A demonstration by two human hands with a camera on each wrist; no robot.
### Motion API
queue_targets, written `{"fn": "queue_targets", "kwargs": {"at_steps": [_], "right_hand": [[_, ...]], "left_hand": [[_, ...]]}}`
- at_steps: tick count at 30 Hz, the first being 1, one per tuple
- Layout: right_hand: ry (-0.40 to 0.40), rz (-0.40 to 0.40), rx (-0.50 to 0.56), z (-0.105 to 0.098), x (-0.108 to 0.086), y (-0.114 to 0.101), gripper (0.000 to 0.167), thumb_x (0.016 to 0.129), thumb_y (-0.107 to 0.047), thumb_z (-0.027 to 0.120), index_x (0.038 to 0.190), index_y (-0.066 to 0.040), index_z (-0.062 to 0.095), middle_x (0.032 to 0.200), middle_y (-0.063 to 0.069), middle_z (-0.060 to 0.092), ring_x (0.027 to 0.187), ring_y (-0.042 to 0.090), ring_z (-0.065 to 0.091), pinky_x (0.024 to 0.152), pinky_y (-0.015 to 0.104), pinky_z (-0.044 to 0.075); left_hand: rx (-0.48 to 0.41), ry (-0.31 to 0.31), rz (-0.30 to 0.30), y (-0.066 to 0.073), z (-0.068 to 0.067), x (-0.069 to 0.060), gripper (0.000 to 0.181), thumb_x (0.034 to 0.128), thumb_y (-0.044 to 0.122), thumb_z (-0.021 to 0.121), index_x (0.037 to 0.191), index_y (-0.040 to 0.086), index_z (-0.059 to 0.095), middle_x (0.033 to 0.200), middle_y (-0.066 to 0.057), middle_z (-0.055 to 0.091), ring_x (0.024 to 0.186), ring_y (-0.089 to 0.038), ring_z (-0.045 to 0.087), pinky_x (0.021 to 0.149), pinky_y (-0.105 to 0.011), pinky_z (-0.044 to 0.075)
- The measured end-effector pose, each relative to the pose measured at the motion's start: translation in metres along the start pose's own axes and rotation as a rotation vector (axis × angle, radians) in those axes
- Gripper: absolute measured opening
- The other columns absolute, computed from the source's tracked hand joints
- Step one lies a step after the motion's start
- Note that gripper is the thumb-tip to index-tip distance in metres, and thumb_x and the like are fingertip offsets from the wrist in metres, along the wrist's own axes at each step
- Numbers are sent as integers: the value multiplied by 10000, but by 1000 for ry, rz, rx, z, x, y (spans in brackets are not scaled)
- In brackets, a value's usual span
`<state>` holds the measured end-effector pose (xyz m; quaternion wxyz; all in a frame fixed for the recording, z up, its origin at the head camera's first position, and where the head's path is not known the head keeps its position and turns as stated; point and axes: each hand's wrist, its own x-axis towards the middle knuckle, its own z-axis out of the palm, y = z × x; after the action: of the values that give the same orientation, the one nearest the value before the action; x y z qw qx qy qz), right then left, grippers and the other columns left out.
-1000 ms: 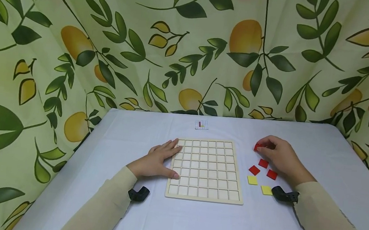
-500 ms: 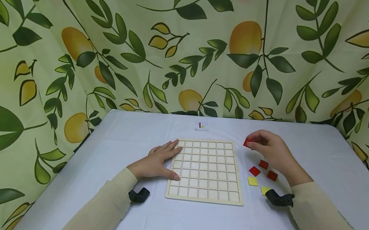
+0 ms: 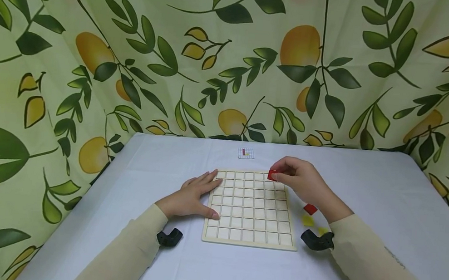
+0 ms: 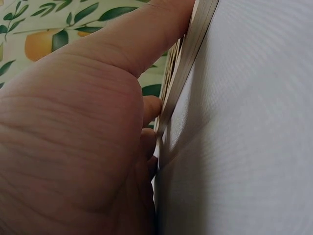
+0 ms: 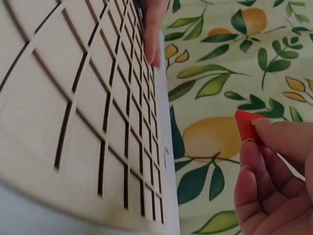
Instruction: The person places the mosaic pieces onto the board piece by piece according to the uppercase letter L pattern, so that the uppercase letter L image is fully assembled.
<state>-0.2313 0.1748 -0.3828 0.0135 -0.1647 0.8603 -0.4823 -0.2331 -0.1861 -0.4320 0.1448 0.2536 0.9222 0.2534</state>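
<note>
A pale wooden grid board (image 3: 248,206) lies flat on the white-covered table. My left hand (image 3: 191,197) rests spread on its left edge, thumb and fingertips touching the rim; the left wrist view shows the palm beside the board's side. Above the board's far right corner, my right hand (image 3: 306,181) pinches a red square tile (image 3: 272,175) between thumb and fingers. In the right wrist view this red tile (image 5: 249,126) is held up off the grid. One red tile (image 3: 310,209) and a yellow tile (image 3: 308,220) lie right of the board; a second yellow tile (image 3: 323,231) is partly hidden.
Behind the board lies a small printed grid card (image 3: 246,153) with coloured squares. A patterned curtain (image 3: 233,59) hangs along the table's back. Black wrist devices (image 3: 170,238) sit on both forearms. The right forearm covers part of the tile area.
My right hand has moved left with the red tile, from beside the loose tiles to over the board's far right corner. The left hand has stayed in place.
</note>
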Motion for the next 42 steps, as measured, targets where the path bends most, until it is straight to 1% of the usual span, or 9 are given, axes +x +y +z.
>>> {"fn": "queue_targets", "kwargs": {"at_steps": [4, 9, 12, 17, 21, 25, 28, 35, 42], "right_hand": [[-28, -10, 27, 12, 9, -6, 114, 1047, -103, 762, 1157, -74, 760, 1075, 58, 729, 969, 265, 668, 875, 361, 573], [-69, -28, 69, 25, 18, -11, 118, 1062, -78, 730, 1173, -57, 762, 1094, 70, 735, 995, 286, 691, 917, 422, 569], [-79, -15, 87, 35, 23, -13, 101, 1061, -88, 736, 1155, -69, 764, 1080, 66, 733, 998, 295, 688, 920, 429, 564], [-94, 13, 91, 51, 33, -13, 58, 1048, -87, 753, 1105, -93, 763, 1041, 48, 728, 972, 266, 659, 896, 404, 551], [-114, 31, 93, 62, 39, -11, 42, 1047, -71, 747, 1087, -80, 753, 1019, 43, 733, 958, 256, 661, 905, 411, 541], [-118, 40, 75, 69, 42, -10, 38, 1057, -75, 733, 1091, -68, 749, 1025, 37, 735, 972, 244, 665, 929, 423, 536], [-116, 50, 38, 73, 44, -8, 42, 1064, -75, 723, 1087, -88, 755, 1029, 29, 724, 978, 241, 645, 933, 427, 525], [-132, 69, -40, 79, 47, -2, 89, 1064, -61, 710, 1077, -127, 769, 1057, 6, 723, 1042, 248, 626, 1008, 449, 492], [-157, 60, -106, 81, 50, -1, 135, 1064, -60, 696, 1146, -92, 799, 1088, 30, 701, 1031, 246, 619, 981, 454, 500]], "left_hand": [[2, 3, 7, 0, 0, 0, 1165, 812, 652, 898, 1729, 193, 345, 1816, 34, 53, 1659, -224, 6, 1281, -560, 24], [6, -1, 3, 0, 0, 0, 1171, 809, 659, 896, 1732, 202, 337, 1816, 48, 45, 1658, -210, 1, 1282, -549, 17], [12, -4, -1, -1, 0, 0, 1173, 810, 670, 888, 1734, 209, 332, 1816, 54, 42, 1658, -208, -3, 1282, -549, 16], [19, -4, -4, -2, 0, 0, 1165, 814, 682, 878, 1733, 216, 335, 1818, 49, 47, 1659, -223, -2, 1280, -568, 23], [20, -3, -6, -1, 0, 0, 1161, 815, 683, 876, 1733, 216, 339, 1819, 42, 51, 1660, -237, 1, 1277, -588, 29], [18, -2, 0, 0, 0, 0, 1157, 820, 673, 878, 1731, 203, 341, 1819, 31, 55, 1660, -241, 6, 1275, -595, 34], [18, -1, 9, 0, 0, 0, 1156, 822, 668, 879, 1729, 192, 344, 1819, 24, 60, 1660, -243, 10, 1274, -598, 34], [16, -5, 8, 0, -1, 0, 1154, 823, 666, 877, 1730, 193, 342, 1819, 29, 58, 1660, -241, 6, 1273, -598, 31], [15, -1, 4, 0, 0, 0, 1159, 816, 665, 887, 1728, 191, 349, 1819, 23, 63, 1660, -247, 9, 1274, -594, 34]]}}
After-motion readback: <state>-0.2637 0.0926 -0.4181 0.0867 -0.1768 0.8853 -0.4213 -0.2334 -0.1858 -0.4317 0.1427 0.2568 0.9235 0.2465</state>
